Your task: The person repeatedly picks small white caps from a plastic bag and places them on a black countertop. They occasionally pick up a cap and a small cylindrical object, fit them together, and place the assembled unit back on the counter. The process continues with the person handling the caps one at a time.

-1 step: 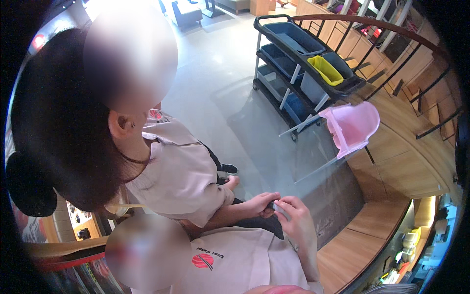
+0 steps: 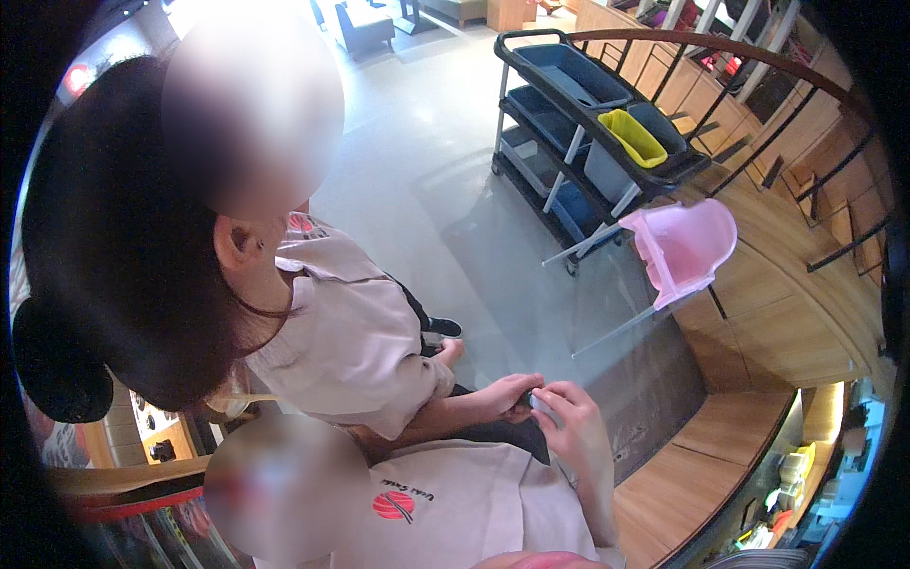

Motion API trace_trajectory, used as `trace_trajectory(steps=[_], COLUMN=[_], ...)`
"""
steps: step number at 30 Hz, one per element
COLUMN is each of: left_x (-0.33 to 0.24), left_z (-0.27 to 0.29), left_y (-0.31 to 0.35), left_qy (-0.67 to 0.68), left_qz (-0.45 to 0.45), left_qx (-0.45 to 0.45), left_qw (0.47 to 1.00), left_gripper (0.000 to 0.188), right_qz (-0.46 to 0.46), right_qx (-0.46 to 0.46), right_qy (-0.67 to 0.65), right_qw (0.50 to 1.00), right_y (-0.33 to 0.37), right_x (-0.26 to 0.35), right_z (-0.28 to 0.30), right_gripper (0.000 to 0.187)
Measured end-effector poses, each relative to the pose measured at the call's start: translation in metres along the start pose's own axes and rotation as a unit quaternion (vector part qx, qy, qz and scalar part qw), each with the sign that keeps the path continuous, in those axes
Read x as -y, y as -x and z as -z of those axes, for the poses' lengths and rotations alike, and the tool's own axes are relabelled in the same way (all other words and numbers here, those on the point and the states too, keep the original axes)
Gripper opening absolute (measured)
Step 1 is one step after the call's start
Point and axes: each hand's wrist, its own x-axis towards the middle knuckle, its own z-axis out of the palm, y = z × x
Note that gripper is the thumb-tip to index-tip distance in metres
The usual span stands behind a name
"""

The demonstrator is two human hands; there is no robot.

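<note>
My left hand [image 2: 513,392] and my right hand [image 2: 573,417] meet in front of my body. Curled fingers of the left close round a small dark object. The right thumb and fingers pinch a small pale-grey piece [image 2: 537,402] at its end. Both hands hide most of it, so its kind cannot be made out. Below them is my own light beige shirt [image 2: 455,493] with a red round print. Close on my left stands a person in a matching shirt [image 2: 346,308], whose hand [image 2: 451,352] hangs near my left forearm.
A black three-tier cart [image 2: 531,43] carries grey-blue tubs and a yellow bin [image 2: 633,138]. Beside it stands a pink high chair [image 2: 687,251] with pale legs. A curved wooden partition with a railing [image 2: 730,45] runs along the right, above a wooden counter [image 2: 697,484].
</note>
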Motion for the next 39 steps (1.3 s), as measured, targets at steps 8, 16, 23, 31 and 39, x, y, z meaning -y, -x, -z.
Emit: trace_trajectory(steps=[8, 16, 23, 31, 39], left_x=[-0.003, 0.001, 0.066, 0.011, 0.014], left_z=[0.002, 0.003, 0.001, 0.008, 0.011], left_y=[0.001, 0.0, -0.013, 0.0, -0.005], left_qy=[0.009, 0.017, 0.039, 0.007, 0.005], left_qz=[0.013, 0.046, 0.084, 0.057, 0.108], left_qx=[0.004, 0.006, -0.04, -0.02, -0.015], left_qw=[1.0, 0.999, 0.995, 0.998, 0.994], left_gripper=[0.039, 0.042, 0.04, 0.045, 0.042], right_qz=[-0.01, -0.002, -0.027, 0.036, 0.048], right_qx=[-0.002, -0.013, -0.001, -0.007, 0.008], right_qy=[0.009, -0.018, 0.016, 0.006, 0.002], right_qw=[1.0, 1.0, 1.0, 0.999, 0.999], right_y=[-0.004, -0.002, 0.003, 0.007, 0.014], right_x=[-0.004, -0.007, -0.002, -0.012, -0.021], right_z=[-0.008, -0.009, -0.008, -0.016, -0.014], right_gripper=[0.029, 0.032, 0.032, 0.032, 0.031])
